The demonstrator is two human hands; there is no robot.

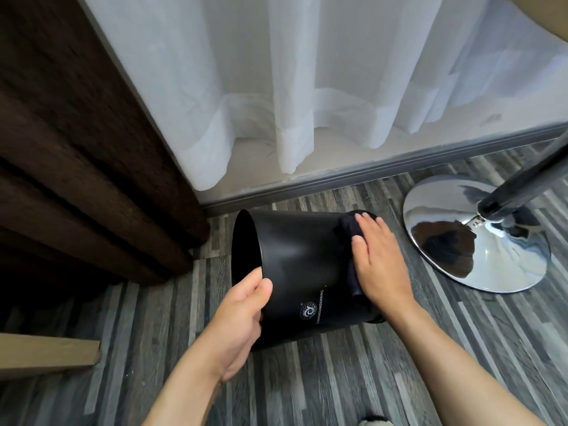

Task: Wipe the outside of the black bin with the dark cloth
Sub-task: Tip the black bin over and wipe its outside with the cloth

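Black bin (302, 259) tipped on its side on the floor, mouth leftward. Left hand (242, 318) clamped on the rim. Right hand (376, 259) flat, fingers spread, pressing the dark cloth (349, 230) near the base. Best: firm overlapping strokes, rotating the bin between passes.

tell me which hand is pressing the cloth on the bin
The right hand, flat on the cloth near the bin's base; the left hand grips the rim.
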